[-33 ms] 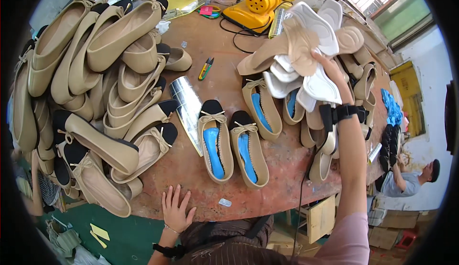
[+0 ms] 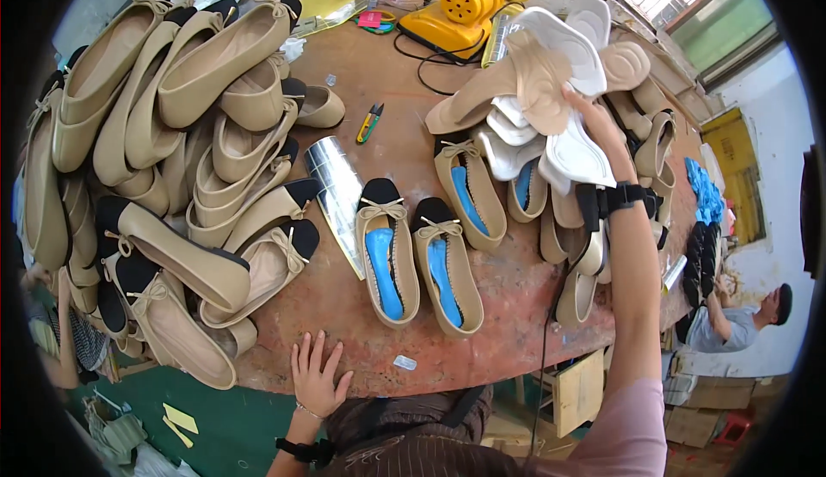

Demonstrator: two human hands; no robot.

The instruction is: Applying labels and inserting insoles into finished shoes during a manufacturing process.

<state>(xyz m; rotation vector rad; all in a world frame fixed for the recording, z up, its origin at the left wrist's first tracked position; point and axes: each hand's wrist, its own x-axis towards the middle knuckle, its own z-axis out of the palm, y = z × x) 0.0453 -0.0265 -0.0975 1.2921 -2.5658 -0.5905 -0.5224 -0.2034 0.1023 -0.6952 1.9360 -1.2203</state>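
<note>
My left hand lies flat on the table's near edge, its fingers spread and holding nothing. At the right, my right hand grips a beige insole in a loose heap of shoe insoles. Its fingertips are at the edge of that insole; the other fingers are partly hidden. White-backed insoles fan out around it, above several shoes. In the middle stand two beige flats with black toes and bows, a left one and a right one, each with a blue strip inside. Another such flat stands behind them.
A large pile of beige flats covers the table's left side. Beyond the middle flats are a silver sheet roll, thread snips and a yellow machine with a black cord. Another person sits at the far right.
The heap of insoles under my right hand has shifted very slightly. My left hand and the shoes stay where they were.
</note>
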